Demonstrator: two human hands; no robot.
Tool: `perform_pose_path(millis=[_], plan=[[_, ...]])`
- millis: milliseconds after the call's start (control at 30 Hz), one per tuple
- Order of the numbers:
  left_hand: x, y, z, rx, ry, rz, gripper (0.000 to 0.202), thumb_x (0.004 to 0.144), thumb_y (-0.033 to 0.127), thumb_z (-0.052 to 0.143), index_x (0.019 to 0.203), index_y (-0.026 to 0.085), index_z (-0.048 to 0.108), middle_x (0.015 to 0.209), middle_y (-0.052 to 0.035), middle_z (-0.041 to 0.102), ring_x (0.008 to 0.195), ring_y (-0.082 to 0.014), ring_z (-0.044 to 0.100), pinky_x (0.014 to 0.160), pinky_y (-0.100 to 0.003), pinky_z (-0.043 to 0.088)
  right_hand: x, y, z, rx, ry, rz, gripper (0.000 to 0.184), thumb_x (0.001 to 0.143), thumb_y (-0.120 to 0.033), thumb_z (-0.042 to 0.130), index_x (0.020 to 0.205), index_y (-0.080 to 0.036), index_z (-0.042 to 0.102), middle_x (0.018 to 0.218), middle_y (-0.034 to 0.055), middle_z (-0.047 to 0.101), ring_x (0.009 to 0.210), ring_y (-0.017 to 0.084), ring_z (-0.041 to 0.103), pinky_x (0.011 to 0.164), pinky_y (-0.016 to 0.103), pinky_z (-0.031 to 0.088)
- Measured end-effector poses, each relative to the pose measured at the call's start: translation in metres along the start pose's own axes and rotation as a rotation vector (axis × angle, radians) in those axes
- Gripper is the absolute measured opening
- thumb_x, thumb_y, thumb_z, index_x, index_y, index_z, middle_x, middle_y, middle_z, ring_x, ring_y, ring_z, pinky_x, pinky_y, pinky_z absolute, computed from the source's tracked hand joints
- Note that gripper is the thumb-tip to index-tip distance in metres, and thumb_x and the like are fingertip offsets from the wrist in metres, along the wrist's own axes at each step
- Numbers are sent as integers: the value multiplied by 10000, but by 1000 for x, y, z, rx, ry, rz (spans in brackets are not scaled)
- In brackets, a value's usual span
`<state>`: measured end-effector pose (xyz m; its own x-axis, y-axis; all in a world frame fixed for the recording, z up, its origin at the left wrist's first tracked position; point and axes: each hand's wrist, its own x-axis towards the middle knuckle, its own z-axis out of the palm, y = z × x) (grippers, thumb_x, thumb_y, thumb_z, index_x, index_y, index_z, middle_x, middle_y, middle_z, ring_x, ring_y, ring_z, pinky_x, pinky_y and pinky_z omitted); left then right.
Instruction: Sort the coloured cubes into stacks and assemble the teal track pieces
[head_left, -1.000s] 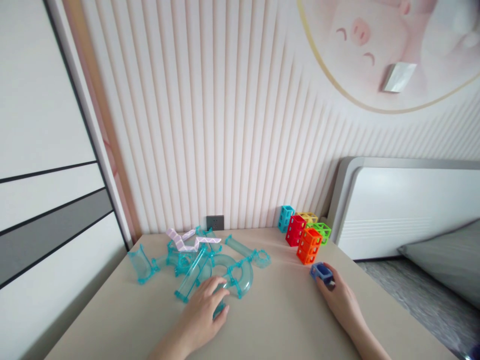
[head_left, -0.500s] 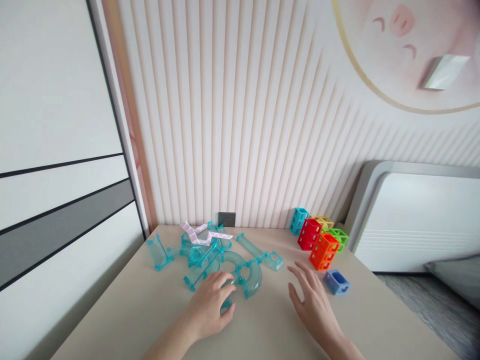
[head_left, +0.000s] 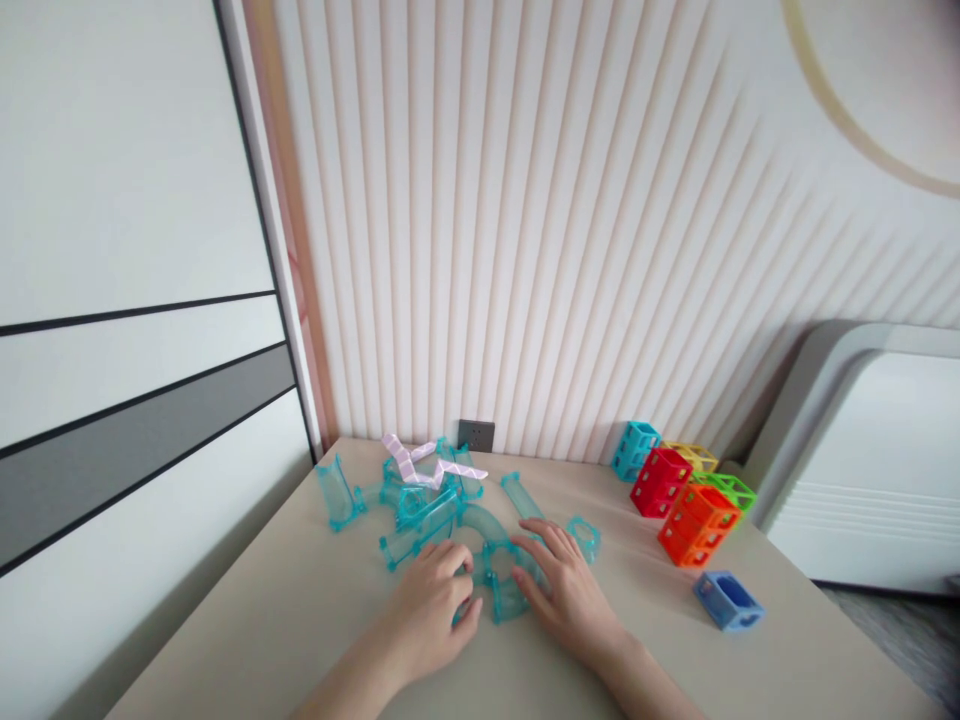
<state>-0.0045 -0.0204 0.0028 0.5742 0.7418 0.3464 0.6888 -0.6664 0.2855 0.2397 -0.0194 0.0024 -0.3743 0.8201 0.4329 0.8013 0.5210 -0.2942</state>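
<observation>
My left hand (head_left: 435,605) is curled at the near side of the pile, fingers and thumb around a translucent teal track piece that they mostly hide. Beside it, my right hand (head_left: 566,590) is open, fingers spread over a curved teal track piece (head_left: 508,598). Whether its fingertips touch that piece I cannot tell. Behind the hands lie a trough-like teal track piece (head_left: 420,530), a straight teal track piece (head_left: 521,493) and a teal piece with a round hole (head_left: 585,538). Lilac zigzag strips (head_left: 427,472) rest on top of the pile.
At the right stand hollow blocks: a blue block (head_left: 729,601) nearest, then an orange stack (head_left: 699,525), a red stack (head_left: 660,482), a teal stack (head_left: 635,450), with green and yellow ones behind. A ribbed wall (head_left: 450,250) with a black socket (head_left: 476,435) borders the table.
My right hand has moved left, away from the coloured blocks and over the curved teal track. My left hand stays about where it was. The view has turned slightly left.
</observation>
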Motion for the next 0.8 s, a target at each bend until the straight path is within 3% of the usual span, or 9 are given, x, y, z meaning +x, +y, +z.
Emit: perform_pose_path(millis=[167,400,600,800], plan=[[0,3,1,11,4,-18,133,892,163,550,808,212,641,1031,-44,627,970,-229,617,865,-394,515,-1,0,-6,49,-95,18,317,976,-333,538,1274,-272,627,1351,115,604,1272,283,543,1084,477,428],[0,5,5,-46,-2,-10,160,906,127,516,845,218,632,1102,-56,615,1069,-230,611,934,-387,512,1,-2,0,77,-48,11,289,983,-313,531,1240,-258,651,1313,108,627,1230,257,574,1065,434,444],[0,5,5,-84,12,6,167,900,116,519,839,221,633,1104,-49,623,1080,-222,621,944,-369,522,2,28,-2,-65,138,260,283,992,-274,473,1196,-205,657,1283,129,629,1183,267,586,1037,433,449],[1,5,4,-81,-1,-6,172,914,128,509,843,215,639,1112,-59,628,1089,-225,625,956,-385,527,-1,54,-6,-242,90,498,413,952,-296,485,1342,-191,573,1357,151,581,1257,316,540,1037,458,422]])
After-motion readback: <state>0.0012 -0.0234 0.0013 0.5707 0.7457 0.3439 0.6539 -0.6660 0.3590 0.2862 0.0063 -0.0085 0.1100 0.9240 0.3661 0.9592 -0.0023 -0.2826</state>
